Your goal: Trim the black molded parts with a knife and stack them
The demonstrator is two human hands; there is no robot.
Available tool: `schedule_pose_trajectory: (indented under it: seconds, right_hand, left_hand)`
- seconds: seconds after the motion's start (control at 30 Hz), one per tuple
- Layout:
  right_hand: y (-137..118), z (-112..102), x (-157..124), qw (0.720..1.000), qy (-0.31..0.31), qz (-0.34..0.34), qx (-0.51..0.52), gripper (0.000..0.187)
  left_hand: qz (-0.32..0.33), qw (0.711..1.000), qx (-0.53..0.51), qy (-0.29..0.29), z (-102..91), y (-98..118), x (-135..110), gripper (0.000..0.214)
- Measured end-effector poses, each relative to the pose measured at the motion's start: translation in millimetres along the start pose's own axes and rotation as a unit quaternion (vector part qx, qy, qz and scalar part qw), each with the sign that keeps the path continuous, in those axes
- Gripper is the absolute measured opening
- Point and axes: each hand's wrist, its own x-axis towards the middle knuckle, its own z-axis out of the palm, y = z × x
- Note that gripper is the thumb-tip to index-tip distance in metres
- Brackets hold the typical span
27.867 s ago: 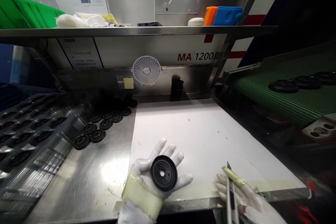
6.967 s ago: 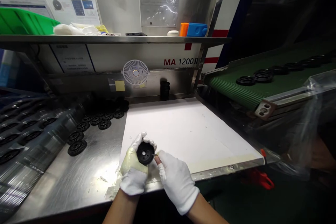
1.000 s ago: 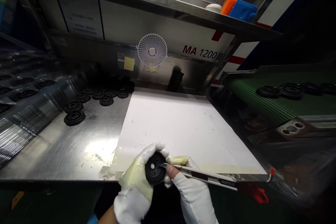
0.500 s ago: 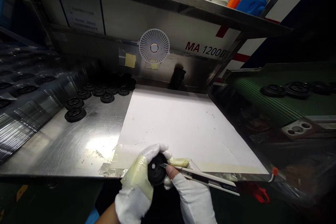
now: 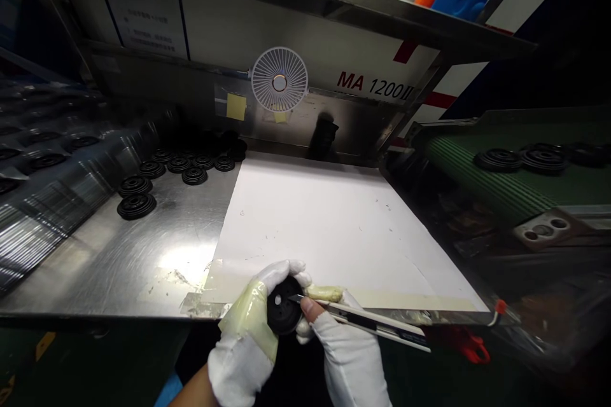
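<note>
Left hand grips a black moulded disc, the tip of a utility knife at its rim

Farthest left, black discs sit in small stacks on the stainless bench. The left hand, its white glove bound in yellowish tape, is closed around the disc, fingers curled over the rim, at the front edge of a white sheet. The disc looks light, stiff and rubbery, probably best held by its rim. Being round, it has no long axis; its face, with a small centre hole, tilts up. The right hand is closed on the utility knife, whose long axis runs up from the lower right to the tip at the disc's upper right edge. Farther right, more discs lie on a green ribbed conveyor belt
</note>
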Motion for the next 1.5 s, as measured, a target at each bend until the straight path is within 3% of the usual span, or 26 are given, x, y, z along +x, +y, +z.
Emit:
schedule_pose_trajectory:
  seconds: [0.23,0.37,0.53,0.8,0.97,1.1,1.23,1.33,1.4,1.5]
  right_hand:
    - [12,-8,4,0.999,-0.025,0.004,-0.024,0.022]
    - [7,-8,1,0.999,-0.025,0.007,-0.023,0.019]
    - [-3,-5,-1,0.999,-0.039,0.03,0.007,0.018]
    - [4,-4,0,0.999,-0.019,0.025,0.021,0.017]
    - [4,-12,6,0.995,-0.07,0.068,0.025,0.02]
    - [-1,-17,12,0.987,-0.104,0.07,0.099,0.024]
    - [-9,-19,13,0.967,-0.106,0.102,0.207,0.019]
    - [-13,-22,11,0.96,-0.088,0.126,0.233,0.02]
    - [-11,-23,11,0.968,-0.067,0.112,0.216,0.023]
    - [-5,-23,10,0.982,-0.038,0.076,0.168,0.027]
  left_hand:
    - [0.006,1.0,0.005,-0.011,3.0,1,-5,0.026]
    - [0.018,1.0,0.011,0.002,-0.7,-3,-4,0.027]
    - [-0.006,1.0,-0.01,-0.023,-2.5,-2,-4,0.026]
    - [0.03,0.999,0.008,-0.013,-3.3,-3,-6,0.026]
    - [0.012,0.999,0.003,-0.044,-7.8,-4,-3,0.025]
    - [-0.006,0.998,0.005,-0.059,-7.8,0,-3,0.035]
    - [0.01,0.986,0.115,-0.119,-8.7,8,-7,0.048]
    - [0.048,0.952,0.239,-0.186,-14.2,10,-5,0.034]
    - [0.078,0.935,0.292,-0.185,-20.0,8,0,0.024]
    - [0.115,0.935,0.304,-0.144,-25.8,1,7,0.027]
